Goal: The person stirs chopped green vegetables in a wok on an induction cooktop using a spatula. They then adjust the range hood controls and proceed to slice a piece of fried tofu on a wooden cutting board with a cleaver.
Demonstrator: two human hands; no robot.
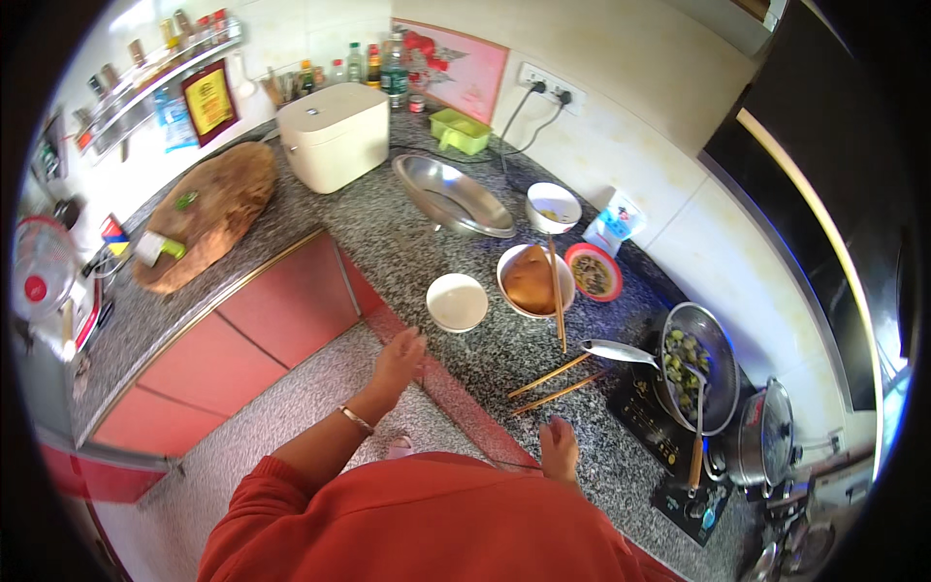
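Note:
My left hand [401,364] hangs at the counter's front edge with nothing in it, fingers loosely bent and blurred. A white bowl [457,303] sits just beyond it. My right hand [558,449] is at the counter edge further right, holding nothing, thumb and fingers slightly apart. Two loose chopsticks [547,376] lie on the granite counter [465,364] beyond that hand. Another pair of chopsticks [557,291] rests across a bowl [502,273] holding a smooth brown food [531,282]. Right of my right hand, a frying pan [731,407] contains green chopped vegetables [685,364] and a spatula [698,436].
The pan stands on a black cooktop [640,422], its handle [618,352] pointing left. A lidded pot [760,436] stands beside it. Further back are a steel basin [451,193], a white bowl [553,207] and a red-rimmed dish [594,272]. A cleaver [151,248] lies on a wooden board [218,196].

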